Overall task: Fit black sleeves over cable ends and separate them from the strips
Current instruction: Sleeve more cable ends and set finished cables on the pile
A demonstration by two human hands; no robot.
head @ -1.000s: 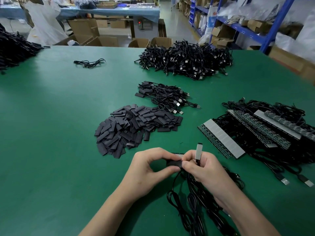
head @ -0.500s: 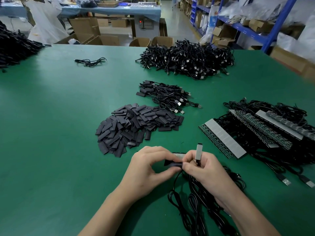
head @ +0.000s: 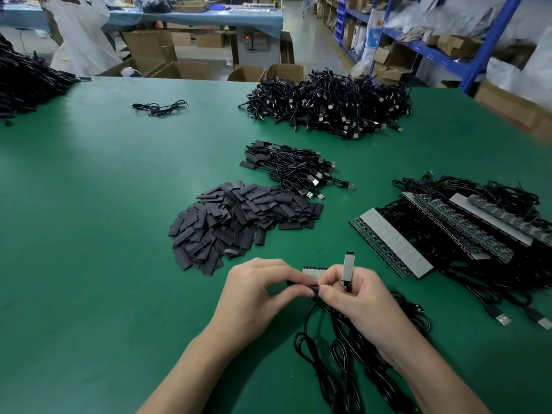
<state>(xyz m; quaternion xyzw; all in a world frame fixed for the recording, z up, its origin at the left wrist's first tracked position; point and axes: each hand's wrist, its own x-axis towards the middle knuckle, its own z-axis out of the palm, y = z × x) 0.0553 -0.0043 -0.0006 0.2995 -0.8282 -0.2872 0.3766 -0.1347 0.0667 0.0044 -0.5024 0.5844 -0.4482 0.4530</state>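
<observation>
My left hand [head: 257, 297] pinches a black sleeve [head: 304, 287] that lies over a cable end, low in the middle of the view. Right beside it my right hand [head: 361, 306] holds a short grey strip piece [head: 347, 265] standing upright, and its thumb meets the sleeve. A bit of pale strip [head: 313, 271] shows between the two hands. Black cables [head: 337, 351] hang in loops from the hands toward me. A heap of loose black sleeves [head: 239, 222] lies just beyond my left hand.
Grey strips with cables attached [head: 394, 243] lie at the right. A small bundle of sleeved cables [head: 295, 168] sits beyond the sleeve heap, a large cable pile [head: 328, 103] farther back. One loose cable [head: 161, 107] lies at the far left of the green table [head: 89, 234].
My left fingers have shifted slightly along the sleeve toward my right hand. Both hands stay in the same spot.
</observation>
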